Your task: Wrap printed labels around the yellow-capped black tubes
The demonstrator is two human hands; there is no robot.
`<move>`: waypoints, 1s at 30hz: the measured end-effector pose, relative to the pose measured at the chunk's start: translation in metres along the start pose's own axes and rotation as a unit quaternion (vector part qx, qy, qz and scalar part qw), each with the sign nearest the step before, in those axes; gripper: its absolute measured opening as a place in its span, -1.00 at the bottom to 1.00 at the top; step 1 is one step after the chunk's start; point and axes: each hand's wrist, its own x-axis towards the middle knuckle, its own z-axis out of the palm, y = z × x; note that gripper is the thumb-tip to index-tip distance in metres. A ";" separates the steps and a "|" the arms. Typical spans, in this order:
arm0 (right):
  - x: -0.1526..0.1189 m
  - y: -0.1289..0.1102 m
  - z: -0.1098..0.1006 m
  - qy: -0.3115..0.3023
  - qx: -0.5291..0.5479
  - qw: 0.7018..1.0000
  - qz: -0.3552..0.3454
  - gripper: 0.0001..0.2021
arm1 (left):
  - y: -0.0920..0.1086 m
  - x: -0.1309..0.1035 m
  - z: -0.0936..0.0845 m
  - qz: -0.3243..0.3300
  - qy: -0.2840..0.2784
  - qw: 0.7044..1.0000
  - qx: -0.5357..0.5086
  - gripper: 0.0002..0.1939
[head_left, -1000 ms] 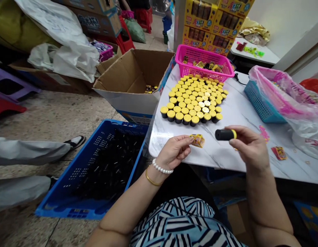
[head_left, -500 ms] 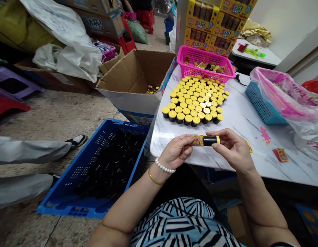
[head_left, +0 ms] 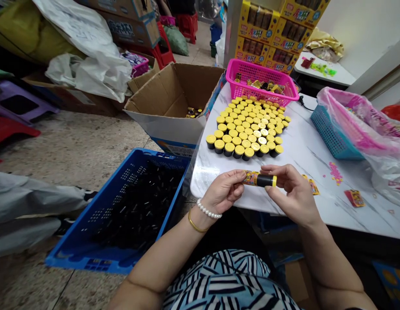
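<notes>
My right hand (head_left: 292, 191) holds a small black tube with a yellow cap (head_left: 265, 180) sideways over the near edge of the white marble table (head_left: 303, 146). My left hand (head_left: 223, 189) pinches a yellow printed sticker (head_left: 250, 178) against the tube's open end. Both hands meet at the tube. Just beyond them stand several finished yellow-capped tubes (head_left: 248, 127), packed upright in a block. A few loose stickers (head_left: 311, 185) lie on the table right of my right hand.
A pink basket (head_left: 261, 79) sits behind the block, a teal basket (head_left: 331, 133) and a plastic bag (head_left: 368, 125) to the right. On the floor left are a blue crate of black tubes (head_left: 122, 211), an open cardboard box (head_left: 174, 101) and another person's legs (head_left: 28, 206).
My right hand brought the tube left to meet the sticker in my left hand. The two now press together. The other person's foot has drawn back on the left.
</notes>
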 end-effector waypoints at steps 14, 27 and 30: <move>-0.002 0.008 0.004 0.003 -0.082 0.991 -0.101 -0.70 | -0.005 -0.008 -0.003 0.059 0.044 0.995 0.074 -0.60; 0.019 0.028 0.000 0.016 -0.162 0.948 -0.274 -0.58 | 0.015 0.012 0.005 0.112 -0.075 0.946 0.294 -0.64; 0.028 0.035 0.004 0.046 -0.168 0.942 -0.288 -0.63 | 0.022 0.023 0.007 0.134 -0.102 0.932 0.321 -0.63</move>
